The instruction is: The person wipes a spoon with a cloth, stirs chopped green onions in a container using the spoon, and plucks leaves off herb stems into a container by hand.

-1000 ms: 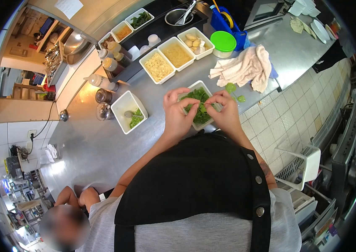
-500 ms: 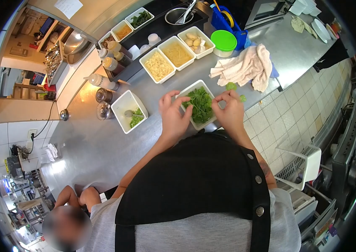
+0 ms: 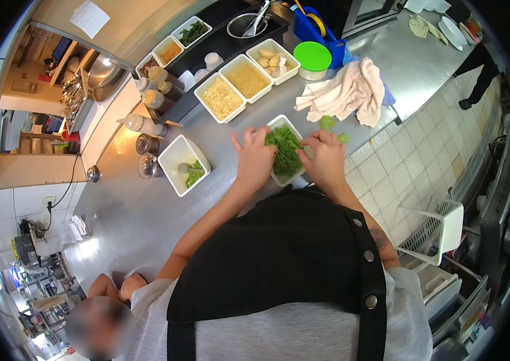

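Note:
Leafy green herbs (image 3: 285,153), with thin stems, fill a white rectangular container (image 3: 279,120) at the counter's front edge. My left hand (image 3: 255,157) is over the container's left side, thumb and forefinger pinched at the herbs and the other fingers raised. Across from it, my right hand (image 3: 326,157) bends its fingers closed onto the herbs at the right side. The exact sprigs between the fingertips are partly hidden. Beyond the right hand, loose pale-green leaves (image 3: 327,122) lie near the counter edge.
A white container (image 3: 174,180) with chopped greens and a spoon-like utensil stands to the left. Farther back are tubs of minced garlic-like bits (image 3: 222,99), a green-lidded tub (image 3: 313,57) and a crumpled towel (image 3: 351,93). Another person (image 3: 107,292) is at lower left; someone's dark-clad legs (image 3: 478,69) show upper right.
My left hand has moved right and its fingers have closed in on the herbs. My right hand has shifted slightly left, its fingers more curled. The person's legs at upper right have come further into view.

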Demonstrator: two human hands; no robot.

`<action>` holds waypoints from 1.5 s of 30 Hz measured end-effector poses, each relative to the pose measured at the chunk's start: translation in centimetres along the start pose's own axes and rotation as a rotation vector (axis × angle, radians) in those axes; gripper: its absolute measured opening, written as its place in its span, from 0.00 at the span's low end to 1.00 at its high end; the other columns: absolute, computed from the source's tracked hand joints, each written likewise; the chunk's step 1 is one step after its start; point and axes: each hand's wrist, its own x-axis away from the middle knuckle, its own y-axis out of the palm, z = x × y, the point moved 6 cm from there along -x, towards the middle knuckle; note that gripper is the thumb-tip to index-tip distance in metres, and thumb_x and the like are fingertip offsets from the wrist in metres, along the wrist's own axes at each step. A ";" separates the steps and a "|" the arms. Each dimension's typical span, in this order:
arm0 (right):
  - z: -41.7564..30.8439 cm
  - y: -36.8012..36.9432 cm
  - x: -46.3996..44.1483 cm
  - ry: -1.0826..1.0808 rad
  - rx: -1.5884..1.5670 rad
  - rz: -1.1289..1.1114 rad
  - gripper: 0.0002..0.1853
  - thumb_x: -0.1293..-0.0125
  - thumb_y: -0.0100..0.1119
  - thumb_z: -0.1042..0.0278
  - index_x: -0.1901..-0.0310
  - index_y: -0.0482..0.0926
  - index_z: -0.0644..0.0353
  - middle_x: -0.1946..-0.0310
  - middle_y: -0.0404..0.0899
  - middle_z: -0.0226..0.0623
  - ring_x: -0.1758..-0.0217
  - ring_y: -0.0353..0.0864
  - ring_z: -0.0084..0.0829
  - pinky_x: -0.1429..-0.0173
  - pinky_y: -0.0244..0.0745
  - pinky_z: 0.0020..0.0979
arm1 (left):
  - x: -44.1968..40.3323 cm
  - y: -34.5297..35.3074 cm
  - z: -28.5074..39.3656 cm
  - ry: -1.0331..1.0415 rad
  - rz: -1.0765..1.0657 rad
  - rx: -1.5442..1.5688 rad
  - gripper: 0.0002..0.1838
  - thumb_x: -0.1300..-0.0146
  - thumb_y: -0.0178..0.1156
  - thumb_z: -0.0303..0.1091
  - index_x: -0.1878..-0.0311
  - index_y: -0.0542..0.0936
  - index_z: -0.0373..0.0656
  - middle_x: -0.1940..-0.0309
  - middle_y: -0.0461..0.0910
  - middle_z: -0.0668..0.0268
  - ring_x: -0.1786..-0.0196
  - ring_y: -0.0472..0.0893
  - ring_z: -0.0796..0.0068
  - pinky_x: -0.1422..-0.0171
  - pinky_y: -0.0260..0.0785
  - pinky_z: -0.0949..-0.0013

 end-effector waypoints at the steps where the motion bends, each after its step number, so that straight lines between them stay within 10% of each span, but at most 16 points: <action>1: 0.1 0.0 0.0 -0.011 -0.062 0.005 0.05 0.48 0.71 0.67 0.68 0.86 0.53 0.65 0.76 0.32 0.56 0.77 0.38 0.54 0.67 0.42 | -0.1 -0.5 -0.3 -0.019 -0.012 0.051 0.03 0.48 0.67 0.31 0.69 0.88 0.49 0.41 0.71 0.64 0.35 0.64 0.50 0.29 0.43 0.26; 10: 0.1 1.6 -0.6 0.248 -0.658 -0.188 0.06 0.42 0.68 0.70 0.62 0.89 0.57 0.65 0.80 0.40 0.62 0.81 0.37 0.57 0.74 0.33 | -0.7 -5.1 -2.0 -0.120 0.144 0.428 0.06 0.50 0.73 0.29 0.68 0.90 0.53 0.47 0.76 0.66 0.40 0.66 0.55 0.33 0.59 0.54; 45: -2.6 -0.2 -0.5 -0.092 -0.291 -0.064 0.09 0.51 0.70 0.68 0.65 0.86 0.53 0.60 0.79 0.30 0.52 0.78 0.37 0.51 0.70 0.40 | 0.5 -2.1 -1.9 -0.219 -0.018 0.571 0.04 0.49 0.70 0.30 0.69 0.87 0.43 0.58 0.82 0.60 0.51 0.80 0.63 0.42 0.69 0.64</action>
